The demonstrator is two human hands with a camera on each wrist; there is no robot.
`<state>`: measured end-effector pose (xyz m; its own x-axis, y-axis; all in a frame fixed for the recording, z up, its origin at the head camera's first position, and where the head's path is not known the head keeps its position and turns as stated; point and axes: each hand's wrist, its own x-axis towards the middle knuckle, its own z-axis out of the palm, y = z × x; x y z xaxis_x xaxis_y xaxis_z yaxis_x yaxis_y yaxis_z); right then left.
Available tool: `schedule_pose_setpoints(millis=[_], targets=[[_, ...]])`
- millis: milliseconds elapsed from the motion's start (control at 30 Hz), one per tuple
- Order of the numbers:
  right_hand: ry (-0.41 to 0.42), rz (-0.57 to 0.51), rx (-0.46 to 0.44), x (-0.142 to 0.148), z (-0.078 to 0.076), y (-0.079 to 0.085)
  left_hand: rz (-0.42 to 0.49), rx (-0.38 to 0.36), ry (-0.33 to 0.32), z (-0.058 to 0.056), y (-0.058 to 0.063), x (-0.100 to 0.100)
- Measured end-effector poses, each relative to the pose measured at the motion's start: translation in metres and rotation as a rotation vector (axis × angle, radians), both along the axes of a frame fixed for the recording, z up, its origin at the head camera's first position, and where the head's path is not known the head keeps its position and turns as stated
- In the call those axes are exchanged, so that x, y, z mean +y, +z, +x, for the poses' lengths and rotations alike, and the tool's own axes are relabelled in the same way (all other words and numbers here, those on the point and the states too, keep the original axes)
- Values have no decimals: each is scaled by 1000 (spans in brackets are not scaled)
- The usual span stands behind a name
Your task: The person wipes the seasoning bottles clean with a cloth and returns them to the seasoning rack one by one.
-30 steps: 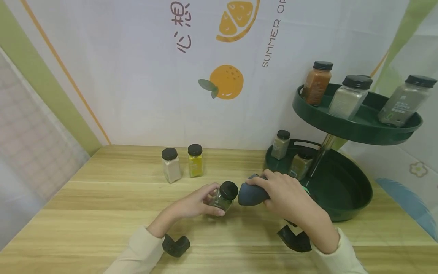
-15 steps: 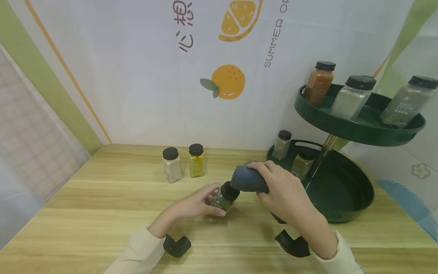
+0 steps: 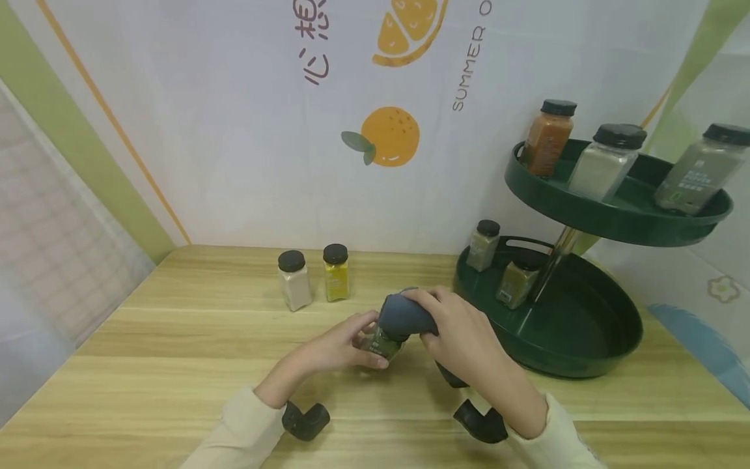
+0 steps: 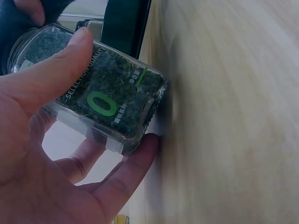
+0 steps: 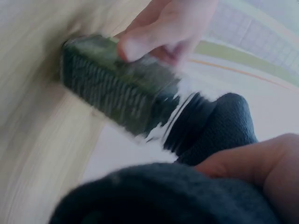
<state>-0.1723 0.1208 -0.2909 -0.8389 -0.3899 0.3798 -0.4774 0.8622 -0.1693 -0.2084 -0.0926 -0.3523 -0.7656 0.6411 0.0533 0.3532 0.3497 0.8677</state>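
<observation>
My left hand [image 3: 335, 346] grips a clear square spice jar [image 3: 383, 348] of dried green herbs, thumb on one side and fingers on the other. In the left wrist view the jar [image 4: 105, 88] is tilted just above the wooden tabletop, a green mark on its label. A folded dark blue cloth [image 3: 403, 316] is in my right hand [image 3: 459, 329], pressed over the jar's black lid. In the right wrist view the cloth [image 5: 229, 121] wraps part of the lid [image 5: 187, 123], whose ridged edge still shows.
To the right stands a two-tier dark green rack [image 3: 586, 319] with several spice jars on it. Behind my left hand are a jar of pale powder [image 3: 295, 286] and a yellow jar [image 3: 336, 277]. A printed white curtain [image 3: 246, 163] hangs behind the table.
My right hand has carried the cloth leftward, from beside the jar onto its lid, which the cloth now covers in the head view. The left hand has stayed in place with the jar.
</observation>
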Motion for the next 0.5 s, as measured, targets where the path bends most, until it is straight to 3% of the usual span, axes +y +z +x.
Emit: schedule_pose_setpoints(millis=[233,500], targets=[[-71,42,-28,10,-12,-2,6,-9,5,1,1,3],[-167,133,26,20,-11,9,-9,4,14,2,0,2]])
